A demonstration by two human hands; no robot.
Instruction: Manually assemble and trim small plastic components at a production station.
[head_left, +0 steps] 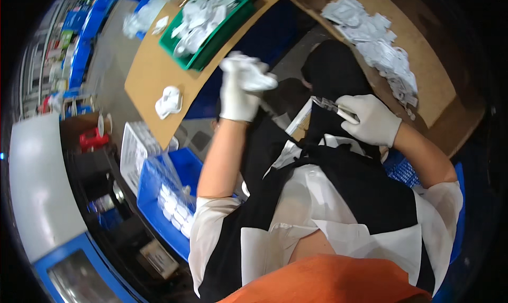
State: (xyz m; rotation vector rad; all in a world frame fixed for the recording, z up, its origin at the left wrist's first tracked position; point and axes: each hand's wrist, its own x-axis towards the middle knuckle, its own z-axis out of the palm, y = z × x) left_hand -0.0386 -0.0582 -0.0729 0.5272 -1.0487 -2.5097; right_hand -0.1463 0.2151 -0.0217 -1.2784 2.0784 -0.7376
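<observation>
Orange cloth point(328, 281) is nearest; left hand point(238, 98) grasps white piece point(257, 79), right hand point(373, 119) pinches unclear thing point(347, 116): better grip both steadily.

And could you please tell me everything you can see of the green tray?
The green tray is rectangular, open-topped and plastic-looking, with raised walls. It stands on the tan tabletop, close to the table's edge, slanted in view. White, soft-looking pieces are heaped inside, hiding most of its floor. The gloved left hand appears apart from it.
</observation>
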